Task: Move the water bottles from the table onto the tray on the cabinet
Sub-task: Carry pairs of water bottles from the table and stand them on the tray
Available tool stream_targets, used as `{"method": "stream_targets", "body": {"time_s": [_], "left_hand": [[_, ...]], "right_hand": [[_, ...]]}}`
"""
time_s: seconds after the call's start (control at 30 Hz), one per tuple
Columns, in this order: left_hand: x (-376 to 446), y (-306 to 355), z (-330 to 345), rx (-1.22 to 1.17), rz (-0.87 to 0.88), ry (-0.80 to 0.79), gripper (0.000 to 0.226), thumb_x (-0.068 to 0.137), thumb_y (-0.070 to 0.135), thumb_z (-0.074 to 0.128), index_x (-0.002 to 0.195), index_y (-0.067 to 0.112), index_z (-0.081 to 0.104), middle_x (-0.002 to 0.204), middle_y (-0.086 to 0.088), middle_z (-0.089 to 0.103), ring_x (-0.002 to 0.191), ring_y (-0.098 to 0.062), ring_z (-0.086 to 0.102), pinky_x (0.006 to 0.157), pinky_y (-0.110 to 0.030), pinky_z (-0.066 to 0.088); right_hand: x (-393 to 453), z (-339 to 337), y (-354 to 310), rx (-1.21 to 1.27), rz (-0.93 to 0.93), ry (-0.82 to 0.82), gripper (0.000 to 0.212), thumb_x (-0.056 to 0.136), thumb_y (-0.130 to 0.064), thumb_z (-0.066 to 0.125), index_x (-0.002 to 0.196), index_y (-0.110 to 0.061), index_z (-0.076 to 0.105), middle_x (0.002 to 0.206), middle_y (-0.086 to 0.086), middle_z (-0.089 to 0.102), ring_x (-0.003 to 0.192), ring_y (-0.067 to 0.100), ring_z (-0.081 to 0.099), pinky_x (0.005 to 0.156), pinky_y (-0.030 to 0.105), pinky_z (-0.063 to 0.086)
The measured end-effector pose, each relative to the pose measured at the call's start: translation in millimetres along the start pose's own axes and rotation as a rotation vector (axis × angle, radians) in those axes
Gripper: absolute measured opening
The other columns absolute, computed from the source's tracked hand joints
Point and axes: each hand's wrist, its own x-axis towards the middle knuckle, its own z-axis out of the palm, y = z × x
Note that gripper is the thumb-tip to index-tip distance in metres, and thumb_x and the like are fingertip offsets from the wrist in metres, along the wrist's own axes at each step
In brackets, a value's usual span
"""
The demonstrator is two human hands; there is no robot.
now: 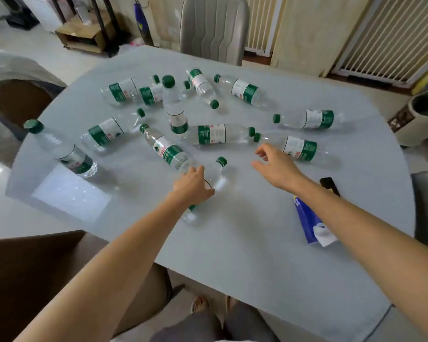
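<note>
left hand [192, 185]: fingers curled over nearest lying bottle [214, 177]
right hand [273, 164]: fingers loosely spread, holds nothing, near another bottle [294, 146]
water bottles [173, 104]: scattered on desk [232, 243], mostly lying

A pale grey table [232, 255] carries about a dozen green-capped water bottles [211, 134], most lying flat and two upright, plus a blue tissue pack [309, 223] and a black remote [329, 185].

All the water bottles [211, 134] are clear with green caps and green-and-white labels, some with red print. The counter [257, 243] is pale grey-blue, and the tissue pack [309, 223] is blue and white.
</note>
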Motion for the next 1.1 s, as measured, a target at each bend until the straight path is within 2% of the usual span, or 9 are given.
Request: {"method": "stream_targets", "body": {"time_s": [0.13, 0.3, 0.4, 0.5, 0.57, 0.7, 0.83, 0.97, 1.1], "left_hand": [[13, 1, 21, 0.032, -0.100, -0.010, 0.084, 0.083, 0.046, 0.067, 0.145, 0.012, 0.023, 0.149, -0.017, 0.029, 0.128, -0.040, 0.040, 0.098, -0.049, 0.044], [27, -14, 36, 0.072, -0.145, 0.115, 0.098, 0.082, 0.047, 0.067, 0.152, 0.012, 0.008, 0.147, -0.017, 0.032, 0.122, -0.040, 0.045, 0.098, -0.047, 0.042], [26, -23, 45, 0.039, -0.176, 0.160, 0.095, 0.081, 0.043, 0.069, 0.151, 0.013, 0.012, 0.138, -0.017, 0.039, 0.113, -0.040, 0.050, 0.089, -0.045, 0.045], [17, -29, 51, -0.155, -0.241, 0.150, 0.086, 0.079, 0.038, 0.071, 0.145, 0.013, 0.023, 0.124, -0.015, 0.047, 0.105, -0.040, 0.056, 0.077, -0.040, 0.045], [8, -39, 53, -0.248, -0.276, 0.114, 0.082, 0.076, 0.037, 0.073, 0.141, 0.014, 0.028, 0.123, -0.014, 0.049, 0.103, -0.038, 0.058, 0.074, -0.038, 0.045], [-22, -74, 59, -0.327, -0.331, 0.130, 0.082, 0.074, 0.033, 0.073, 0.142, 0.020, 0.028, 0.126, -0.009, 0.046, 0.107, -0.035, 0.055, 0.078, -0.037, 0.046], [-49, -116, 64, -0.339, -0.490, 0.221, 0.081, 0.076, 0.034, 0.071, 0.143, 0.021, 0.028, 0.123, -0.007, 0.048, 0.105, -0.031, 0.055, 0.075, -0.036, 0.046], [-55, -138, 66, -0.455, -0.675, 0.333, 0.078, 0.077, 0.040, 0.067, 0.141, 0.020, 0.029, 0.122, -0.005, 0.047, 0.109, -0.029, 0.053, 0.076, -0.039, 0.046], [-50, -138, 67, -0.401, -0.700, 0.382, 0.076, 0.077, 0.040, 0.068, 0.139, 0.016, 0.031, 0.124, -0.007, 0.047, 0.113, -0.029, 0.049, 0.081, -0.041, 0.045]], "right_hand": [[18, 5, 15, -0.022, -0.029, -0.084, 0.036, 0.095, -0.024, 0.055, 0.125, -0.006, 0.050, 0.131, 0.009, 0.055, 0.120, 0.022, 0.052, 0.096, 0.031, 0.040], [44, 19, 22, -0.009, -0.048, -0.130, 0.034, 0.094, -0.022, 0.056, 0.123, -0.005, 0.052, 0.129, 0.010, 0.055, 0.117, 0.022, 0.053, 0.096, 0.031, 0.040], [53, 32, 20, -0.004, -0.066, -0.172, 0.035, 0.094, -0.022, 0.055, 0.124, -0.006, 0.052, 0.129, 0.009, 0.055, 0.117, 0.022, 0.053, 0.096, 0.031, 0.041], [64, 43, 9, 0.008, -0.089, -0.201, 0.033, 0.094, -0.021, 0.055, 0.123, -0.006, 0.052, 0.128, 0.008, 0.055, 0.117, 0.021, 0.053, 0.091, 0.026, 0.039], [76, 50, -5, 0.015, -0.103, -0.213, 0.033, 0.094, -0.021, 0.055, 0.123, -0.007, 0.052, 0.127, 0.007, 0.056, 0.117, 0.021, 0.053, 0.090, 0.024, 0.038], [105, 78, -47, -0.018, -0.181, -0.243, 0.032, 0.094, -0.022, 0.055, 0.122, -0.007, 0.052, 0.128, 0.008, 0.056, 0.115, 0.021, 0.053, 0.093, 0.030, 0.042], [138, 123, -96, -0.103, -0.258, -0.275, 0.034, 0.092, -0.024, 0.055, 0.122, -0.007, 0.050, 0.127, 0.011, 0.054, 0.113, 0.027, 0.055, 0.093, 0.041, 0.047], [175, 167, -132, -0.255, -0.283, -0.233, 0.051, 0.088, -0.034, 0.060, 0.128, -0.009, 0.041, 0.130, 0.015, 0.048, 0.114, 0.035, 0.052, 0.090, 0.047, 0.047], [200, 205, -143, -0.325, -0.208, -0.259, 0.080, 0.078, -0.038, 0.069, 0.141, -0.014, 0.024, 0.133, 0.018, 0.045, 0.116, 0.039, 0.051, 0.089, 0.048, 0.047]]}}
